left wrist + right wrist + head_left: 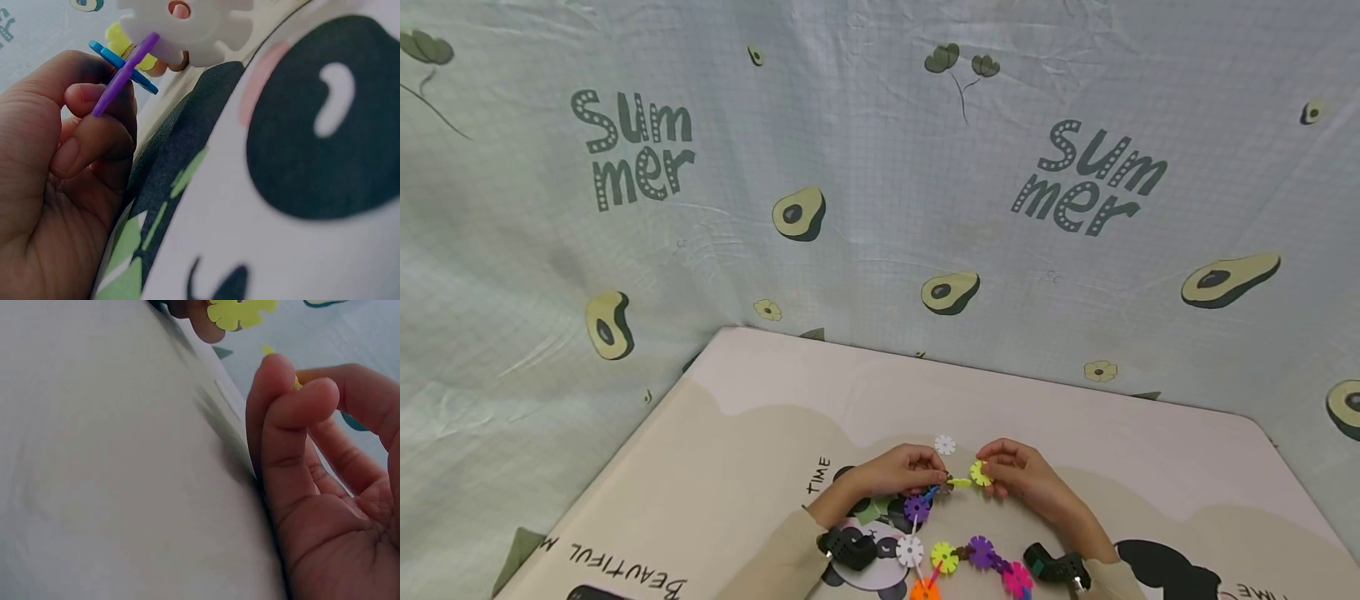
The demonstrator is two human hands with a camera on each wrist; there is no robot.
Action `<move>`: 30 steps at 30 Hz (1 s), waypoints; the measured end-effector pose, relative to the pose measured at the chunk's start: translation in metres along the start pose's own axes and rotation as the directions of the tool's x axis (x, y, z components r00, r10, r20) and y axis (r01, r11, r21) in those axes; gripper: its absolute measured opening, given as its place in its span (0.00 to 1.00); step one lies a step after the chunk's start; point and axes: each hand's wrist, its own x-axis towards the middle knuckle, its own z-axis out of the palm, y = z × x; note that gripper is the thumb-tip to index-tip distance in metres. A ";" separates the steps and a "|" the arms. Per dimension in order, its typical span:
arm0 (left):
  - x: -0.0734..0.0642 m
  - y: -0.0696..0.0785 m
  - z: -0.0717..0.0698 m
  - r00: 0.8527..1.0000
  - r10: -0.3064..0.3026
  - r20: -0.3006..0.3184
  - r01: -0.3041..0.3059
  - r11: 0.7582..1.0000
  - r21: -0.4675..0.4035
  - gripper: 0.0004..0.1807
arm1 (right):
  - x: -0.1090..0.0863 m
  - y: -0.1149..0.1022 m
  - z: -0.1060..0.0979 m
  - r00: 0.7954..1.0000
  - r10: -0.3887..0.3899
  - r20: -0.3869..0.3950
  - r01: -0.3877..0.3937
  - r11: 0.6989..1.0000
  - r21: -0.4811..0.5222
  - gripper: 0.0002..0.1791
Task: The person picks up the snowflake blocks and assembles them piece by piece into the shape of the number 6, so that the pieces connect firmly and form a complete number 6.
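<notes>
In the head view a chain of coloured notched plastic discs curves over the table. My left hand pinches its upper end, close to a blue disc joined to a purple disc. A yellow disc sticks out flat past those fingertips. My right hand pinches a separate yellow disc between thumb and fingers, a short gap to the right of the chain's end. Its fingers mostly hide that disc in the right wrist view. A white disc belongs to the chain below the left hand.
A loose white disc lies beyond the hands. The chain's lower part holds another yellow disc, a purple disc, a pink disc and an orange disc. A printed cloth hangs behind the table.
</notes>
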 end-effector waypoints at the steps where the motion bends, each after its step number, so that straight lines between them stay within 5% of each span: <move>1: 0.000 0.000 0.000 1.000 0.004 -0.002 -0.004 1.000 -0.002 0.10 | 0.000 0.000 -0.001 1.000 0.000 0.017 0.000 1.000 0.011 0.07; 8: 0.001 -0.001 0.000 1.000 0.008 -0.008 -0.008 1.000 0.004 0.10 | 0.000 0.001 -0.005 0.991 0.006 0.132 -0.014 0.998 0.065 0.08; 17: 0.004 -0.001 0.000 1.000 0.006 -0.011 -0.006 1.000 0.003 0.10 | 0.001 0.002 -0.007 0.983 -0.023 0.182 0.008 0.996 0.084 0.09; 30: 0.004 0.004 0.001 1.000 0.003 -0.010 -0.003 1.000 0.013 0.09 | 0.004 0.002 -0.006 0.989 -0.055 0.134 0.050 0.998 0.044 0.08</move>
